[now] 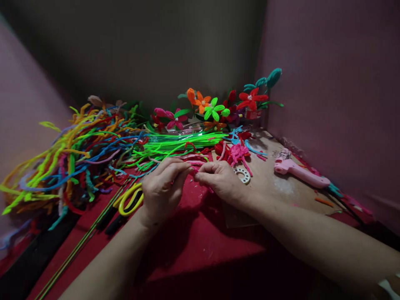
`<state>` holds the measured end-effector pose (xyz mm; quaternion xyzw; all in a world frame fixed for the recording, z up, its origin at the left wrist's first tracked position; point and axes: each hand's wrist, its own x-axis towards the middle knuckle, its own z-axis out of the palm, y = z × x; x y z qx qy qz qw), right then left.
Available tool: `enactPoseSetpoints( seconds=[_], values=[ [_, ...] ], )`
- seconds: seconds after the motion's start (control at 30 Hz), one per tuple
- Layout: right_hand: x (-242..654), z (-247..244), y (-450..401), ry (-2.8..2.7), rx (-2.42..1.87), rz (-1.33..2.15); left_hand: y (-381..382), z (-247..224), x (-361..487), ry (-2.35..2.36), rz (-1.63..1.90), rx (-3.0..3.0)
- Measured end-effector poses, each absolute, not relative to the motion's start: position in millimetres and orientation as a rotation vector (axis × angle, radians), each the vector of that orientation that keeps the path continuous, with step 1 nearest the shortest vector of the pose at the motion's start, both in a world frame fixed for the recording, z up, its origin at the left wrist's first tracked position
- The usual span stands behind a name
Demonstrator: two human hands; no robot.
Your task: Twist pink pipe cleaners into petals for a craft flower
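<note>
Fingertips first: my left hand (pixel 164 183) and right hand (pixel 223 180) are both closed in a pinch, tips nearly meeting, on what looks like a short pink-red strand (pixel 193 168); mostly hidden, so exact shape can't be told. It sits between my hands, above the red tabletop (pixel 200 237). I'd call this piece partway: strand in hand, no finished form visible. Just past my right hand, a white ring with holes (pixel 248 177) and a pink fuzzy bundle (pixel 239 153), apparently part-made. Yellow-handled scissors (pixel 128 213) lie beside my left wrist, unheld. Further out: green stems (pixel 184 143) straight and apparently unworked, big multicolour pile (pixel 71 154) at left, loose, plenty left. Pink glue gun (pixel 303 173) on the board (pixel 281 204) at right, not in use. At the back, orange (pixel 202 101), green (pixel 213 109) and red flowers (pixel 252 98) look done.
</note>
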<state>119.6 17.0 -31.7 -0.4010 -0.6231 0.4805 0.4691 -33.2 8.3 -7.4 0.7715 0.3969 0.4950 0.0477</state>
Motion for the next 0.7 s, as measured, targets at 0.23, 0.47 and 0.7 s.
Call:
enactPoseSetpoints(
  seconds=[0.23,0.47,0.7],
  values=[
    [118,-33,13,-1.612,-0.989,0.954,13,-4,-29,1.310,1.249,2.013],
    [117,-34,15,-1.581,-1.017,1.074,11,-15,-24,1.337,1.384,2.198],
    [118,-36,15,-1.706,-1.080,0.758,17,4,-31,1.386,1.555,1.577]
  ],
)
